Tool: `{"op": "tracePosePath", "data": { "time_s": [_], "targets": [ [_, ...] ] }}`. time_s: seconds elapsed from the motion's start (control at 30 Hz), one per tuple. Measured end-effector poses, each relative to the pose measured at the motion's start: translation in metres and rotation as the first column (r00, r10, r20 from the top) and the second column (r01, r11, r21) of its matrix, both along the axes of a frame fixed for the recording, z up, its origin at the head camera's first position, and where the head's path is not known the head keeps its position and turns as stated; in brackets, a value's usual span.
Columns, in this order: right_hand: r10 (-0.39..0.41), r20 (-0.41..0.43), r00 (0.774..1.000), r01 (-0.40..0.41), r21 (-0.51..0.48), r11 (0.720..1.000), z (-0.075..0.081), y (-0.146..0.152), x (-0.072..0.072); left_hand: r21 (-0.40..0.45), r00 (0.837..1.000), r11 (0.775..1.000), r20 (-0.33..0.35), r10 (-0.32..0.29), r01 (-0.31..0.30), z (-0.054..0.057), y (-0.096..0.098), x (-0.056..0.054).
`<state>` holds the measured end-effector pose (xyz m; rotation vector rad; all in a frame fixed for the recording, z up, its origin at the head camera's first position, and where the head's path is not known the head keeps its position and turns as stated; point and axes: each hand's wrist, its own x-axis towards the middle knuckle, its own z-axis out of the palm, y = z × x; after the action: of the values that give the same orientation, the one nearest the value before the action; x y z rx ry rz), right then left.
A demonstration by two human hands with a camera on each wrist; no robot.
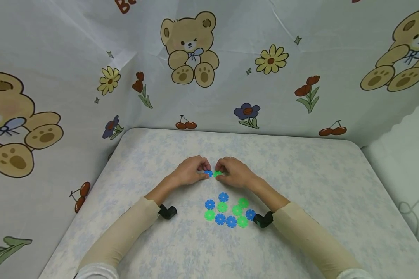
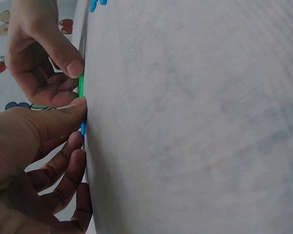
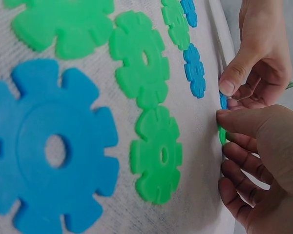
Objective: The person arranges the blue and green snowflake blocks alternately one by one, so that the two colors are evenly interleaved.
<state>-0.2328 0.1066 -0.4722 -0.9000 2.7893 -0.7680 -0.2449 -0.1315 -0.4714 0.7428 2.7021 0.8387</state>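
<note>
Over the far-middle part of the table, my left hand (image 1: 189, 170) pinches a blue notched plastic disc (image 1: 209, 173) between thumb and fingers. Opposite it, my right hand (image 1: 236, 173) pinches a green notched disc (image 1: 216, 174) the same way. The two discs stand edge to edge, close above the tabletop, and the fingertips hide parts of both. Seen from the right wrist, the green disc (image 3: 222, 134) is nearly edge-on, just below the blue disc (image 3: 223, 101). The left wrist view also has the green disc (image 2: 81, 85) and blue disc (image 2: 83, 127) edge-on in one line.
Nearer the body, several loose blue discs (image 1: 220, 219) and green discs (image 1: 242, 221) lie flat in a cluster on the pale patterned tabletop (image 1: 283, 162). One blue disc (image 1: 250, 214) lies beside the black wrist camera (image 1: 263, 220) on the right. A bear-print curtain (image 1: 230, 35) hangs behind the table.
</note>
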Motion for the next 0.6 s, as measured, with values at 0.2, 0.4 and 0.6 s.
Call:
{"op": "tracePosePath", "data": {
  "time_s": [0.2,0.4,0.6],
  "targets": [
    [-0.003,0.001,1.000,0.003,-0.004,1.000,-0.0004,-0.0005,0.0000,0.004,1.000,1.000,0.000,-0.001,0.001,-0.0012,-0.0006,-0.0014],
    [-0.009,0.000,1.000,0.009,-0.011,1.000,-0.0005,-0.0002,0.0008,-0.001,1.000,1.000,-0.004,-0.016,0.016,0.0009,0.0001,-0.0012],
    [-0.007,0.002,1.000,0.007,-0.017,1.000,-0.0012,0.0023,0.0032,-0.007,0.999,1.000,-0.021,-0.030,0.030,0.0027,0.0017,0.0017]
  ]
}}
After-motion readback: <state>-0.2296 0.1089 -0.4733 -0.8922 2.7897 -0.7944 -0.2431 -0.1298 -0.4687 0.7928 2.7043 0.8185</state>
